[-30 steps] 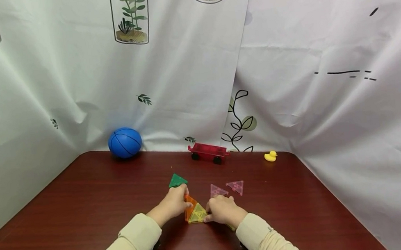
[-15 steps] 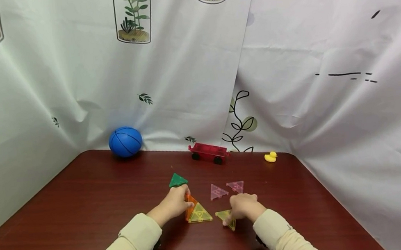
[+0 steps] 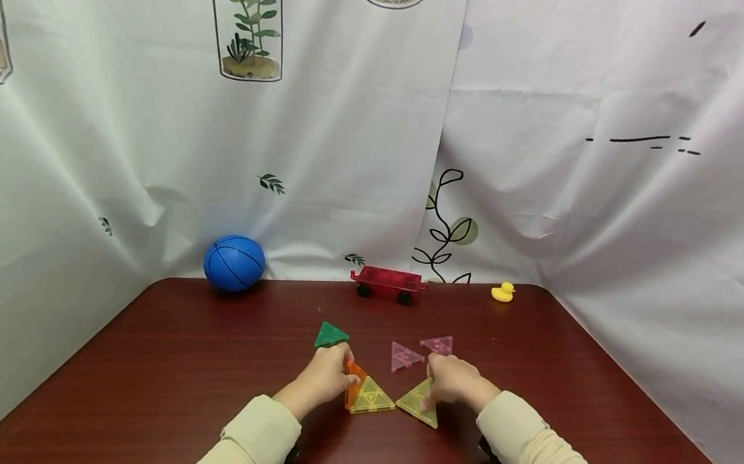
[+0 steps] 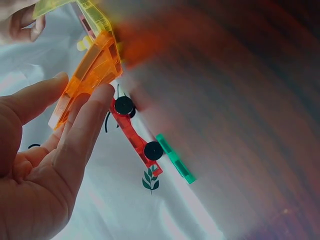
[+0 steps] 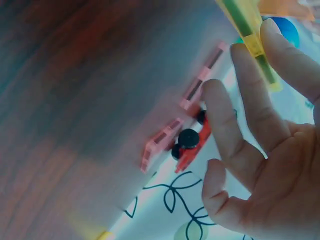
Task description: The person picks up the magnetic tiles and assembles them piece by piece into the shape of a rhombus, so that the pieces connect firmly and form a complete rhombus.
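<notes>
My left hand point(image 3: 322, 375) pinches an orange tile point(image 4: 97, 62), my right hand point(image 3: 456, 381) a yellow triangle point(image 3: 415, 404); plant-printed white fabric point(image 3: 346, 128) backs the reddish-brown tabletop point(image 3: 175, 377).

Ball point(image 3: 234, 264), wagon point(image 3: 387, 281) and duck point(image 3: 503, 293) lining the far side of the table point(image 3: 173, 362)

I am seeing the blue ball, dark curved lines crossing it, sitting toward the far left corner. Right of it, the translucent red wagon is standing on black wheels point(image 3: 404, 299), and the small yellow duck is resting near the far right corner. Behind the reddish-brown table I am facing a pale, creased cloth point(image 3: 333, 129); printed jars of plants point(image 3: 250, 66) are showing across its top, and a printed leafy vine point(image 3: 464, 230) is climbing just right of the wagon.
</notes>
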The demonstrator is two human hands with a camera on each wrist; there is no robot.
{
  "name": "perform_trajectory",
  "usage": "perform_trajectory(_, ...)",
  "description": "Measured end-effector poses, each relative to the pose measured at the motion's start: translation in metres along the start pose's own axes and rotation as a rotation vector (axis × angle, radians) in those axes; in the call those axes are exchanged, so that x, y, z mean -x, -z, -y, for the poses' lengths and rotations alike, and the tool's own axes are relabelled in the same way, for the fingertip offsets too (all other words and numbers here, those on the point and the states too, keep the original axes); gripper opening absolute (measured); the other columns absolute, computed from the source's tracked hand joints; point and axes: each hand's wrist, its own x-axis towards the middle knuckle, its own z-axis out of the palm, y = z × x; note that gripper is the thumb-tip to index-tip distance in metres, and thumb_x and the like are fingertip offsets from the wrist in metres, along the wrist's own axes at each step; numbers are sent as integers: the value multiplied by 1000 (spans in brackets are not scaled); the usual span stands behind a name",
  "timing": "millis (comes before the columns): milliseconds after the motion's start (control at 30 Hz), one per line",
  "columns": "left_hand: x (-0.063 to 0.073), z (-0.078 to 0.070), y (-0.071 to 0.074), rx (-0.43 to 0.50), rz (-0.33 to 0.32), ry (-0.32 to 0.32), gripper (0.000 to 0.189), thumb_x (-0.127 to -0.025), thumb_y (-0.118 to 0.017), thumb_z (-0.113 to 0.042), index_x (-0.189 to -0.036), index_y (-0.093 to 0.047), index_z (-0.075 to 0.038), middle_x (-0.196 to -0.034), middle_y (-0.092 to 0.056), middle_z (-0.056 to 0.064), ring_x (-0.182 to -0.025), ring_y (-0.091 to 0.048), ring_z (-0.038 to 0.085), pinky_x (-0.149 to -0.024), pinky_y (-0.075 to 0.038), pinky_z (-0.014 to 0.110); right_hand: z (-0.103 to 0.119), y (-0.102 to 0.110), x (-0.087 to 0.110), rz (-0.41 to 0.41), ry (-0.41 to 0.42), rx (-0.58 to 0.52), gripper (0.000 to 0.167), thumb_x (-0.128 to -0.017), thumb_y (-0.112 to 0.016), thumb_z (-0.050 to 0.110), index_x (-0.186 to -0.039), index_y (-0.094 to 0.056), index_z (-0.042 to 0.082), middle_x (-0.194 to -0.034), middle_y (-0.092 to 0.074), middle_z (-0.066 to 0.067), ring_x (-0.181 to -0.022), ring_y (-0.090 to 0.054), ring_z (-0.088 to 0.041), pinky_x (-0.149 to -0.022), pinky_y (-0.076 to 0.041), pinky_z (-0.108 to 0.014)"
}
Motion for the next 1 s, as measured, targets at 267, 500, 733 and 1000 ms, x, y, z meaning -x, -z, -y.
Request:
perform_trajectory(267, 1, 0, 1, -17, 1, -8, 23, -71, -71, -7, -81, -50, -3, -62, -44, 1, -53, -44, 12, -47, -37, 25, -4, 13, 1, -49, 227, -206, 22, -62, -78, 16, -59, -57, 11, -52, -48, 7, -49, -40, -7, -45, -35, -24)
perform_trajectory(500, 0, 0, -1, -15, -1, -13, 23, -72, -70, -6, -83, -51, -2, -62, -45, 1, -54, -44, 12, -48, -38, 26, 18, 7, -2, -30, 325, -216, 19, -63, -77, 15, -63, -58, 11, -56, -51, 8, -53, -43, -5, -49, -38, -23)
perform_trajectory(733, -1, 0, 0, -10, 4, -15, 23, -72, -70, -6, -82, -50, -3, -62, -45, 1, -52, -45, 11, -47, -39, 25, 37, -2, -10, -36, 334, -207, 17, -64, -76, 19, -63, -60, 14, -57, -54, 10, -52, -46, -4, -48, -39, -22)
perform_trajectory(1000, -1, 0, -1, -21, 2, -22, 24, -71, -71, -6, -84, -51, -2, -62, -45, 1, -54, -44, 11, -48, -39, 25, 47, -5, -13, -62, 328, -177, 16, -66, -76, 19, -64, -60, 16, -58, -52, 13, -51, -46, -4, -47, -38, -23)
